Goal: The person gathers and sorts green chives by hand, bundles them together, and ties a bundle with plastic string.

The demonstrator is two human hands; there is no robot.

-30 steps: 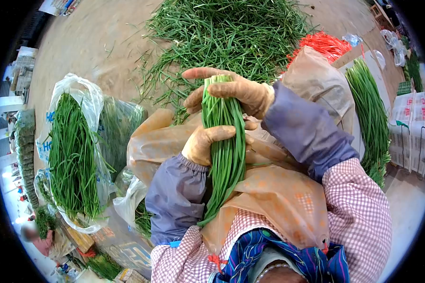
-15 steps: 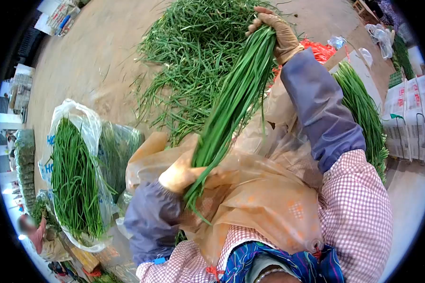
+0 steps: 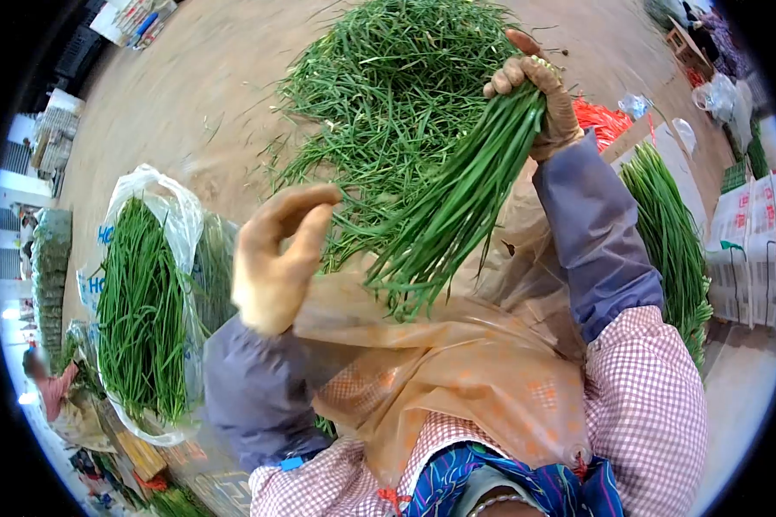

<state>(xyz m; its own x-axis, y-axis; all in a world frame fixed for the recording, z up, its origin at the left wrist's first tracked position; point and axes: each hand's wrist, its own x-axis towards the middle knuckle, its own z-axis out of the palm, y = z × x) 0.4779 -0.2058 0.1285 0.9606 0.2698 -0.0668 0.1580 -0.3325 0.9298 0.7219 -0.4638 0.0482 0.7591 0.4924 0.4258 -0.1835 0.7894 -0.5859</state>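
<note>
Gloved, my right hand (image 3: 539, 99) is closed around the upper end of a bunch of Chinese chives (image 3: 466, 189). The long green leaves hang down and to the left, fanning out over the tan plastic apron (image 3: 457, 370) on my lap. My left hand (image 3: 280, 258), also gloved, is raised left of the bunch, apart from it. Its thumb and fingers are spread, with nothing between them. Beyond both hands a large loose heap of chives (image 3: 397, 77) lies on the floor.
A white plastic bag (image 3: 194, 233) packed with chives stands at the left. More chives (image 3: 664, 215) are stacked at the right, near red ties (image 3: 601, 123). White cartons (image 3: 746, 250) stand far right. Another person (image 3: 60, 388) works at the far left.
My left hand has let go of the chives' lower end and moved up and left, opening. My right hand still grips the bunch, now farther right, and its leaves hang looser.
</note>
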